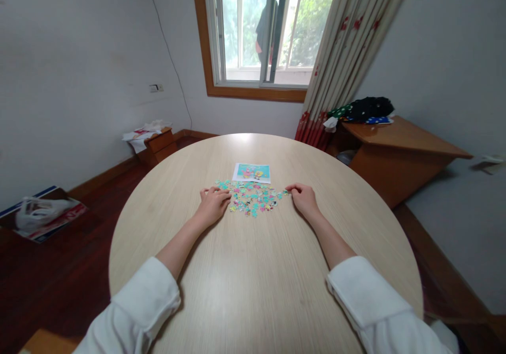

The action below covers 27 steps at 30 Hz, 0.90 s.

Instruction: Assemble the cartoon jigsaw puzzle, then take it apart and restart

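Observation:
Many small jigsaw pieces [256,198] in teal, pink, yellow and white lie in a loose spread on the round table [245,275]. Just behind them is a picture card [253,173] with pink and yellow cartoon figures on teal. My left hand [213,205] rests palm down at the left edge of the pieces, its fingers apart and nothing seen in it. On the right edge, my right hand [304,198] has its fingers curled, thumb and index fingertip closed at a small teal jigsaw piece [285,192].
A window [272,38] and a long curtain [340,43] are beyond the table. To the right stands a brown desk [407,143] with dark cloths [367,109] on it. On the left are a small cabinet [161,146] and a plastic bag [41,214] on a flat box.

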{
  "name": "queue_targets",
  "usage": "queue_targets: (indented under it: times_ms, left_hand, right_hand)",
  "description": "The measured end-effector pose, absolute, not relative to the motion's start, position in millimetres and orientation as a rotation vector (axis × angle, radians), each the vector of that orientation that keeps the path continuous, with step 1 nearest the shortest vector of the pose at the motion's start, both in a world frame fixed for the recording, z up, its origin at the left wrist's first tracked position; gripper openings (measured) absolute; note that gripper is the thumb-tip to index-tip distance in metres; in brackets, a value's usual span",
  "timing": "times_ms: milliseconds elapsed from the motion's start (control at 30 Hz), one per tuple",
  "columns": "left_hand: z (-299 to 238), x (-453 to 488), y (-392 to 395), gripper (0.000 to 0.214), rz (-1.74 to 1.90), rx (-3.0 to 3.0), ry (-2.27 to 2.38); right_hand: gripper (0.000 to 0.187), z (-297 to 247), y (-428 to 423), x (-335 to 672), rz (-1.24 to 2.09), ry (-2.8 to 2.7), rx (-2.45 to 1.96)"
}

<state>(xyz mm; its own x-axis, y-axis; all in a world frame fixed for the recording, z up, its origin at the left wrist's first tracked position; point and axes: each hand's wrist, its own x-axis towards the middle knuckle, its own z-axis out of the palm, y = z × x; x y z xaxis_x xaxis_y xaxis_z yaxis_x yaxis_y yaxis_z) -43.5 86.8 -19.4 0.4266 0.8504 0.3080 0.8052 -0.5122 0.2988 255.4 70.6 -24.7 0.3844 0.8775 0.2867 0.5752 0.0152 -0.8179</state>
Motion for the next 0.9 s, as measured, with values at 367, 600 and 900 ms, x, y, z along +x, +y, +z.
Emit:
queue_targets:
  times_ms: [367, 600, 900]
  left_hand:
    - [-14.2, -44.3, 85.8, 0.014, 0.701, 2.529, 1.542]
    - [-16.7, -46.3, 87.0, 0.013, 0.709, 2.552, 1.469]
    - [-15.5, -45.2, 87.8, 0.012, 0.701, 2.542, 1.437]
  right_hand:
    - [0.027, -27.5, 72.1, 257.0, 0.376, -1.302, -1.651]
    - [0.027, -29.7, 73.3, 257.8, 0.366, -1.296, -1.641]
    - [0.028, -28.9, 73.1, 257.8, 0.369, -1.315, -1.640]
